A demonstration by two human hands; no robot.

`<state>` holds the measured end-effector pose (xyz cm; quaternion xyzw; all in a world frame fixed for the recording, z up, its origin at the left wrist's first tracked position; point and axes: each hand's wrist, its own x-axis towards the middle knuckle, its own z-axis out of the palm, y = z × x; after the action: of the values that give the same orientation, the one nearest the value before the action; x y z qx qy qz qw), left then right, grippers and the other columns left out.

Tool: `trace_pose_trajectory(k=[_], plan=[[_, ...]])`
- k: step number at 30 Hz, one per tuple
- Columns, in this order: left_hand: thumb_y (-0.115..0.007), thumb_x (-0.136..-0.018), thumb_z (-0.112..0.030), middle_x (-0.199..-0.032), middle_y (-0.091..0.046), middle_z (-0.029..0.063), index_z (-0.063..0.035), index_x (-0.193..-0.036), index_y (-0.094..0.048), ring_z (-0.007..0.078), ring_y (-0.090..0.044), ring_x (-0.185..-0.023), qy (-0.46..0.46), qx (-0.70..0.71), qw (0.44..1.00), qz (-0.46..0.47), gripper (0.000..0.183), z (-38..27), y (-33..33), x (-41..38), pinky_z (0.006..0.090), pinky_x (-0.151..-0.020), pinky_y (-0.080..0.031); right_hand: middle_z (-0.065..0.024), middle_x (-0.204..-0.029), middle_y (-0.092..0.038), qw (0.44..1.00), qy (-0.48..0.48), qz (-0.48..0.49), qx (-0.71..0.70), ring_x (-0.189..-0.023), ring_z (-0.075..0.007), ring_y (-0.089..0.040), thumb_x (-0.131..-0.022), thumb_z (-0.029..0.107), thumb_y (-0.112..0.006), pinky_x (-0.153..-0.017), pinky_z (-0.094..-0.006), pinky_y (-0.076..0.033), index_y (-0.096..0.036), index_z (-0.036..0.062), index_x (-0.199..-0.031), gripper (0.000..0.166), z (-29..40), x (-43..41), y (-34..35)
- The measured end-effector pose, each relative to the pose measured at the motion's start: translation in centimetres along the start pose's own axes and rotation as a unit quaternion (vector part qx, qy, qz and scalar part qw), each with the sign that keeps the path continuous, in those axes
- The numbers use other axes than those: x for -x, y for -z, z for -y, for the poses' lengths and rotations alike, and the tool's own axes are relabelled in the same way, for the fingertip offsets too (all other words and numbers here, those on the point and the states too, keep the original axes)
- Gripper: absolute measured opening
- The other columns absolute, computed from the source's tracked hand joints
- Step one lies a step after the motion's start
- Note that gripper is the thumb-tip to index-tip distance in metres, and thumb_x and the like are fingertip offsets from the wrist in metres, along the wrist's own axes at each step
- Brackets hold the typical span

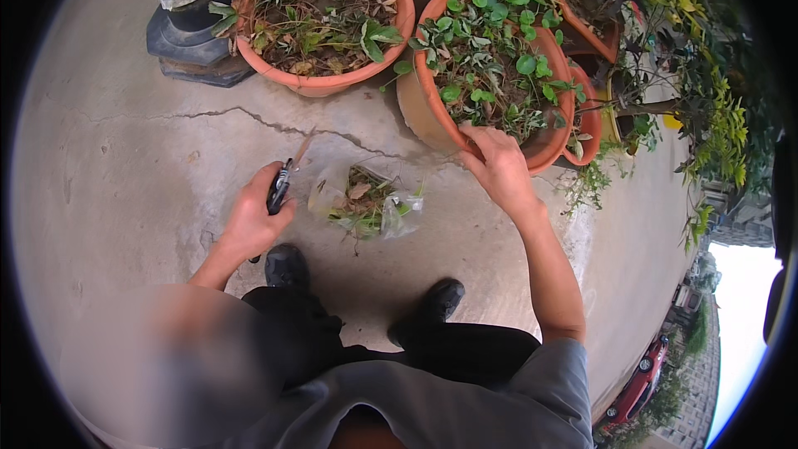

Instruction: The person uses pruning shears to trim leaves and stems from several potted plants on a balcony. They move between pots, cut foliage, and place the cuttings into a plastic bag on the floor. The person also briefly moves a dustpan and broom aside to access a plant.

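Observation:
My left hand (259, 212) is closed around the black handles of a hand tool (280, 187), perhaps pruning shears; its exact kind is unclear. A thin brownish blade or stem extends from the tool's upper end. My right hand (499, 165) grasps the near rim of a round terracotta-coloured pot (430, 90), thumb outside and fingers over the edge. Round-leaved green plants (527, 65) and greyish leaves grow in that pot. Between my hands, a clear plastic bag (399, 215) on the concrete holds plant clippings (365, 196) and dry leaves.
Another round pot (324, 82) with partly withered plants stands at upper left of the held pot. Beside it is a pale rock on a dark pedestal (193, 50). More pots and leafy branches (717, 131) crowd the upper right. A crack (280, 125) crosses the concrete.

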<state>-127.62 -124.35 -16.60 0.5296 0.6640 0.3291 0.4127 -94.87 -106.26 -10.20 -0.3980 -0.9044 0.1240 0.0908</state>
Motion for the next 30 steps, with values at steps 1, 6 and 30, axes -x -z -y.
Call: trace_pose_trajectory(k=[1,6,30], plan=[[-0.065,-0.076,-0.009,-0.085,-0.059,0.0129,0.0033,-0.120,-0.048,0.0256,-0.059,-0.076,-0.023,-0.030,0.999,0.032,0.050,-1.1,0.4,-0.6,0.0356,-0.071,-0.048,-0.0081,-0.094,-0.066,1.000,0.021,-0.013,-0.013,-0.090,-0.0262,-0.062,-0.083,0.012,-0.067,-0.083,-0.0345,-0.046,-0.063,0.0049,-0.109,0.028,-0.8,0.0,-0.3],[-0.069,-0.069,-0.011,-0.090,-0.059,0.0192,0.0052,-0.110,-0.052,0.0378,-0.059,-0.083,-0.154,-0.234,0.954,0.110,0.047,-8.0,0.1,-5.1,0.0438,-0.073,-0.048,-0.0040,-0.085,-0.067,0.899,-0.244,-0.061,-0.359,-0.081,-0.0093,-0.061,-0.089,0.017,-0.063,-0.074,-0.0249,-0.047,-0.066,0.0003,-0.100,0.020,-3.6,0.5,-0.6],[-0.065,-0.064,-0.008,-0.079,-0.059,0.0182,0.0008,-0.083,-0.052,0.0343,-0.062,-0.070,-0.299,-0.492,0.815,0.055,0.025,-14.6,-1.8,-10.5,0.0425,-0.066,-0.048,-0.0045,-0.084,-0.067,0.893,-0.142,-0.224,-0.364,-0.075,-0.0102,-0.061,-0.090,0.011,-0.061,-0.071,-0.0224,-0.048,-0.065,-0.0011,-0.092,0.013,0.0,0.9,5.8]])
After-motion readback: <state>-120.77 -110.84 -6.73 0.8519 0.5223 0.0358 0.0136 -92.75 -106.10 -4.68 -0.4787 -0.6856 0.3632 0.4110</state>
